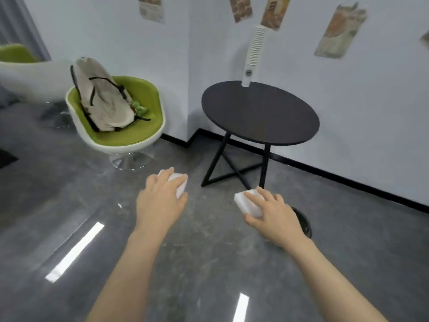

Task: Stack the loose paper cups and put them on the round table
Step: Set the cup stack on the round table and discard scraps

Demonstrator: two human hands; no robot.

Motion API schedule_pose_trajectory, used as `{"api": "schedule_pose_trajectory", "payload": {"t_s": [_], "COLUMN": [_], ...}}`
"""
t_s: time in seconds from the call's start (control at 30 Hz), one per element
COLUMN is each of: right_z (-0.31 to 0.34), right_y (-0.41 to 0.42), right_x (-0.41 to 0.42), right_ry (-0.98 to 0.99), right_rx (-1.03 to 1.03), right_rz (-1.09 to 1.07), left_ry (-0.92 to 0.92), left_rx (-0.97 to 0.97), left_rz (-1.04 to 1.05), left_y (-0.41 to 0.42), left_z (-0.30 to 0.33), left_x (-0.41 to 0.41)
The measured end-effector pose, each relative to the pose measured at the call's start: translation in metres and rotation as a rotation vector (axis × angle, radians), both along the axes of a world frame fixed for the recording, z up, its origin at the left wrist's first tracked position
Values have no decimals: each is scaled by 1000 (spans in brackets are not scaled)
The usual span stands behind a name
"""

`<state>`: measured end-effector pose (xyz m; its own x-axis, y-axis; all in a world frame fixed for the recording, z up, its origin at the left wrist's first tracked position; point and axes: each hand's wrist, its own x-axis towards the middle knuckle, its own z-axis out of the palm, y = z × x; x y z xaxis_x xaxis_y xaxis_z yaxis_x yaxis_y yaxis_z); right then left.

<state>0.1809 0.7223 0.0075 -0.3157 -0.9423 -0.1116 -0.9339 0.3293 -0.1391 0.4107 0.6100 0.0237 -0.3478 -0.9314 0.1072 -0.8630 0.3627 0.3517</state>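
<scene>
Grey polished floor, pale walls. Green chair (120, 126) holding one backpack (104, 96), far left. Our left hand (160, 201) curls round one paper cup (180, 184); our right hand (274, 214) clasps a second cup (248, 203). Round table (260, 112), one, bears one tall leaning cup stack (254, 54). Risks, we judge: crushing thin cups, toppling that stack when adding.

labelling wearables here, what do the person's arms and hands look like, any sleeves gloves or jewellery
Both arms are bare as far as the view shows: no sleeves in sight. The left hand and right hand wear no gloves, and no rings, watch or bracelet show on the fingers or wrists.
</scene>
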Motion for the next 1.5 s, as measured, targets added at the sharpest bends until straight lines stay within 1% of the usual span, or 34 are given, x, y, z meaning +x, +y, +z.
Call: {"api": "schedule_pose_trajectory", "payload": {"t_s": [0.07, 0.13, 0.27, 0.43, 0.6, 0.77, 0.87, 0.97, 1.1, 1.2, 1.27, 1.5], "right_z": [-1, -7, -28, -51, -84, -127, -160, -200, -279, -349, -395, -539], "right_y": [3, 9, 45, 69, 60, 32, 12, -12, -41, -59, -68, -78], "right_x": [-13, -29, -59, -115, -197, -301, -358, -411, -461, -488, -502, -531], "right_ry": [-17, -26, -37, -48, -72, -104, -88, -92, -191, -279, -300, -334], "right_rx": [-2, -6, 30, 69, 64, 145, 175, 196, 225, 266, 273, 320], "right_rz": [-95, -238, -479, -658, -713, -662, -608, -586, -608, -603, -608, -617], "left_ry": [-18, -46, -75, -102, -123, -171, -191, -199, -274, -369, -417, -518], "left_rx": [1, 9, 63, 83, 83, 122, 97, 107, 162, 219, 230, 239], "left_rz": [-84, -204, -410, -605, -729, -730, -734, -764, -847, -933, -981, -1032], "left_y": [-19, -40, -52, -56, -63, -77, -87, -98, -109, -112, -116, -125], "left_z": [-2, -10, -28, -53, -86, -131, -165, -206, -285, -354, -400, -538], "left_x": [-19, -49, -116, -211, -320, -435, -499, -559, -615, -641, -657, -704]}}
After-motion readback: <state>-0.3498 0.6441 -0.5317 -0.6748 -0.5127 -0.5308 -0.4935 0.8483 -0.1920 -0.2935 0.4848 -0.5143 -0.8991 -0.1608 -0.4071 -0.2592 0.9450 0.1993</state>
